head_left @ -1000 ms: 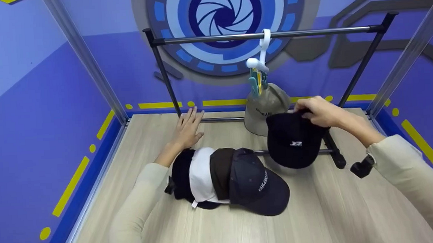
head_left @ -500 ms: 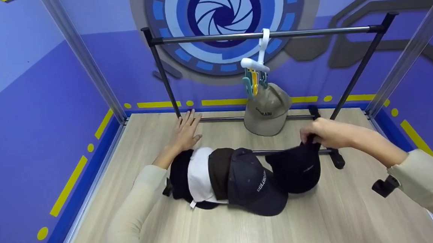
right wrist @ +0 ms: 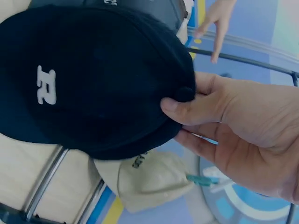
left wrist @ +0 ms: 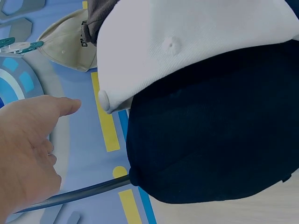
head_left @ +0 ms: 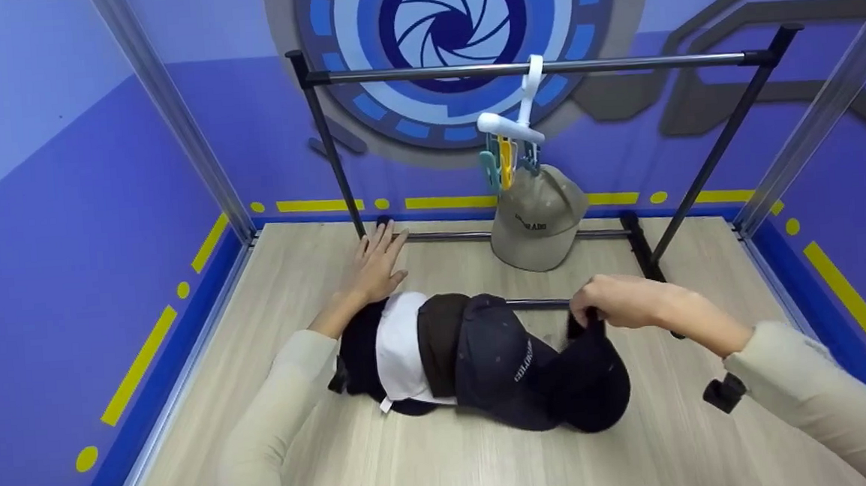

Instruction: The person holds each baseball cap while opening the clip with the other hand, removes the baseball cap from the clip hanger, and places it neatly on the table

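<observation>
My right hand (head_left: 621,301) pinches a black baseball cap (head_left: 592,387) by the top of its crown, thumb on the outside. A white letter R shows on this cap (right wrist: 103,84) in the right wrist view. The cap overlaps the right end of a nested row: a dark navy cap (head_left: 489,360) with lettering, a dark brown cap (head_left: 443,347), a white cap (head_left: 400,350) and a black cap (head_left: 360,349). Just beyond the row's left end, my left hand (head_left: 380,267) is spread with straight fingers, holding nothing. In the left wrist view, the white cap (left wrist: 159,42) lies over the dark one.
A metal rack (head_left: 422,72) with black posts stands at the back. From its bar a white hanger (head_left: 512,127) with green and yellow clips carries a beige cap (head_left: 537,225). The wooden tabletop (head_left: 326,467) is bounded by blue-purple panels (head_left: 63,220).
My right hand has brought the black cap down, toward me and left, from in front of the beige cap to the right end of the row. My left hand has stayed nearly still.
</observation>
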The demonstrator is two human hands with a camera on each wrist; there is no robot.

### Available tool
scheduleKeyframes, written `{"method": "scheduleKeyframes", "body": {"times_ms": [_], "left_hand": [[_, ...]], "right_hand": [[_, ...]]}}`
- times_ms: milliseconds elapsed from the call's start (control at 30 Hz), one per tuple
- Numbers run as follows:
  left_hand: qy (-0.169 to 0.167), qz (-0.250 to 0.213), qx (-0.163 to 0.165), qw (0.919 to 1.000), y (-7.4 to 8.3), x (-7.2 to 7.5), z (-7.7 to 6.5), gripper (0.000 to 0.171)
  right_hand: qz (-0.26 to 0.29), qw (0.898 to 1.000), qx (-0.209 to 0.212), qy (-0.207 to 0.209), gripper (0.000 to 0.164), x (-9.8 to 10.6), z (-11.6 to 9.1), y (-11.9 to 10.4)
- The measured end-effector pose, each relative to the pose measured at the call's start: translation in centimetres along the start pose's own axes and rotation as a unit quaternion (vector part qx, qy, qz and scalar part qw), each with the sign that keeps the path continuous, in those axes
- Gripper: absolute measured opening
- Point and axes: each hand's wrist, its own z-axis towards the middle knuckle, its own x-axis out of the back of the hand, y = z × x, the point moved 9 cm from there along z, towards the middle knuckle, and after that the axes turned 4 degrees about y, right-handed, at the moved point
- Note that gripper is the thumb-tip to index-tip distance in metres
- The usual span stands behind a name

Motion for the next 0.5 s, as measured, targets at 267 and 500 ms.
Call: {"method": "scheduleKeyframes", "body": {"times_ms": [267,500], "left_hand": [[0.004,0.006,0.000,1.0000,0.0,-0.4,0.0,0.072],[0.004,-0.022,0.009,0.9997,-0.2,-1.0,-0.2,0.072]], "right_hand": [[-0.038,0.999,0.008,0.026,0.037,-2.5,3.9,1.3],[-0.040,0.996,0.033,0.068,0.038,-3.9,6.2,0.9]]}}
